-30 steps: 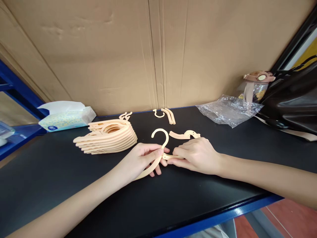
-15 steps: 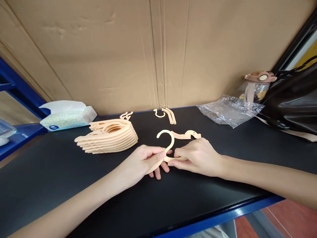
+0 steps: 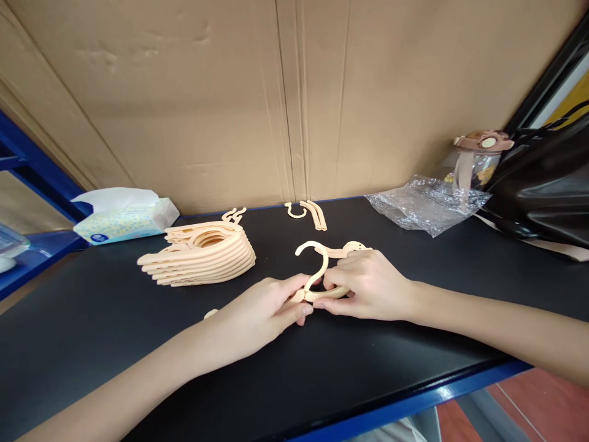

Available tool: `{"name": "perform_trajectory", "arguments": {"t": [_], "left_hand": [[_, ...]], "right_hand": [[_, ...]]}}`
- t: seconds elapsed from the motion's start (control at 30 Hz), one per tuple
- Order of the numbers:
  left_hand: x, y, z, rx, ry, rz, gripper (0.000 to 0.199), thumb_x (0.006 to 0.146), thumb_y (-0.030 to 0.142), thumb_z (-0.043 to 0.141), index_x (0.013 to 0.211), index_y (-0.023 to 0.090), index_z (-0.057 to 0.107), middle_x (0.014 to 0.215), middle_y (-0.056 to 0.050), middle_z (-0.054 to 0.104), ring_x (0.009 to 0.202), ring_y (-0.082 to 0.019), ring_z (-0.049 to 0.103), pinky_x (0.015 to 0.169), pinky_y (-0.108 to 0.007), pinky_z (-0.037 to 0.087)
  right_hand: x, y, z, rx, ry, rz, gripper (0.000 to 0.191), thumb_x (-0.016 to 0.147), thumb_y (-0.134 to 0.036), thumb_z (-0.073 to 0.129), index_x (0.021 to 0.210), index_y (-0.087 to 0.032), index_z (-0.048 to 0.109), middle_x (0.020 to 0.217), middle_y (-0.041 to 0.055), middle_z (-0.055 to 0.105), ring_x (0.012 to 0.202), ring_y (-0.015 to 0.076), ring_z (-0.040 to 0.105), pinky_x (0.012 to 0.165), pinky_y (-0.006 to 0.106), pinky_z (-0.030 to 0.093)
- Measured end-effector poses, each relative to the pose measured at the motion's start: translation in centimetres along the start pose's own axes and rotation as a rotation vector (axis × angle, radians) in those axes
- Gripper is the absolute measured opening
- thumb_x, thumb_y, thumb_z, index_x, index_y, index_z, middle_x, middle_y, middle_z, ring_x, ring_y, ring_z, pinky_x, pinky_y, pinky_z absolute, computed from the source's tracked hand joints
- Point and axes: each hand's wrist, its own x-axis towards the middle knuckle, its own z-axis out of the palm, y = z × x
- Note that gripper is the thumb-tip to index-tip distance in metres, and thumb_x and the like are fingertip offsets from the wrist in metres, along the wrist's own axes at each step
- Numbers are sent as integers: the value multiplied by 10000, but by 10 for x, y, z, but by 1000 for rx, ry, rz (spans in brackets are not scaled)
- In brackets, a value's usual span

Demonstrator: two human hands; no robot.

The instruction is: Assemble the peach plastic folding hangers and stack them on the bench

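Observation:
A cream plastic clothes hanger (image 3: pixel 323 263) is between my hands, its curved hook standing up and bending left. My left hand (image 3: pixel 271 307) grips the hanger's left arm close to the base of the hook; the tip of that arm pokes out behind my wrist. My right hand (image 3: pixel 370 285) is closed around the right arm, thumb and fingers near the joint. Just behind my right hand lies a loose hanger arm (image 3: pixel 335 252), partly covered by the hand. A stack of cream hangers (image 3: pixel 211 261) sits to the left.
At the back of the black table (image 3: pixel 294 380) lie a loose hook (image 3: pixel 297 213) and a pair of curved pieces (image 3: pixel 316 216). A tissue pack (image 3: pixel 124 215) stands back left. Crumpled clear plastic (image 3: pixel 427 205), a drinking bottle (image 3: pixel 481 162) and a black bag (image 3: pixel 547 190) are at right.
My left fingers, spread beneath the hanger before, have closed around it near the joint. The hook has shifted slightly right, and the left arm's tip now shows behind my wrist.

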Motion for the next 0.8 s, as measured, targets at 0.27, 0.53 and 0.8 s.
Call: {"name": "perform_trajectory", "arguments": {"t": [0.27, 0.53, 0.8], "left_hand": [[1, -1, 4, 124, 35, -42, 320, 932, 484, 340, 804, 213, 452, 586, 53, 433, 507, -115, 403, 472, -229, 243], [1, 1, 4, 117, 69, -27, 374, 927, 509, 331, 706, 208, 342, 596, 52, 409, 518, -114, 394, 482, -235, 239], [3, -4, 6, 169, 77, -61, 386, 930, 535, 295, 715, 216, 312, 580, 58, 353, 510, -121, 359, 484, -253, 223]], "right_hand": [[3, 4, -4, 18, -2, -42, 382, 894, -460, 480, 669, -168, 580, 584, -20, 567, 569, 95, 482, 618, 255, 325], [4, 5, -6, -18, -9, -48, 382, 905, -461, 459, 714, -165, 607, 698, 23, 590, 680, 134, 469, 670, 278, 317], [5, 5, -8, -18, 42, -11, 312, 887, -422, 498, 719, -177, 594, 847, 46, 597, 805, 164, 481, 759, 324, 326]]}}
